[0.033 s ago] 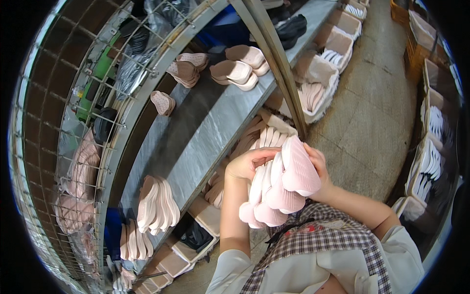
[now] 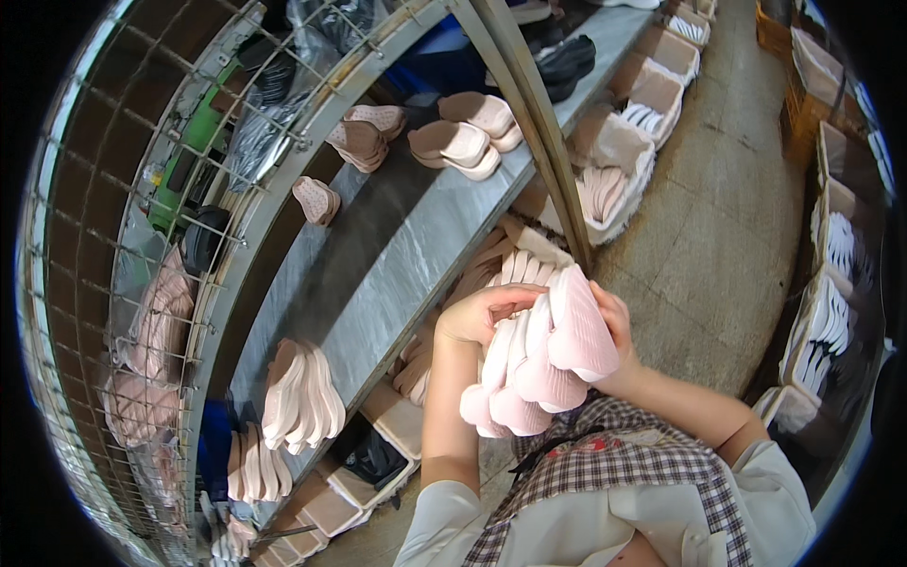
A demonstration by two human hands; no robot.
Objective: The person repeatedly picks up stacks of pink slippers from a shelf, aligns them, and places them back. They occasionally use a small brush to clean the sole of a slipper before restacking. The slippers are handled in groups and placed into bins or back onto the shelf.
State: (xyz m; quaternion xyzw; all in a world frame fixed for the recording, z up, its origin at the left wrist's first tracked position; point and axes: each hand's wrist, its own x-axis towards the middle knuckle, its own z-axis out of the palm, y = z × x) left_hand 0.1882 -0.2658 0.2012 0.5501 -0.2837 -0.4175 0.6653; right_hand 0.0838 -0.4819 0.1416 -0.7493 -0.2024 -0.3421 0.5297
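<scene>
Bundle of pale-pink, rounded, foam-like soles (image 2: 550, 380) is gathered, gripped between left hand (image 2: 477, 316) and right hand (image 2: 618, 333) beside the flat grey bench (image 2: 402, 250), not yet set down; pale curved stacks (image 2: 302, 392) there lie unheld

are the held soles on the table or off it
Off it: the left hand and right hand hold the soles in front of the apron, beyond the table edge.

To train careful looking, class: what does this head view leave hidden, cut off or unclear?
Head view:
Right hand: some fingertips, hidden by held pink soles.
Left hand: some fingertips, hidden by those soles.
White item: cut off by upper edge.
Bagged pink pieces: count unclear behind mesh guard.
</scene>
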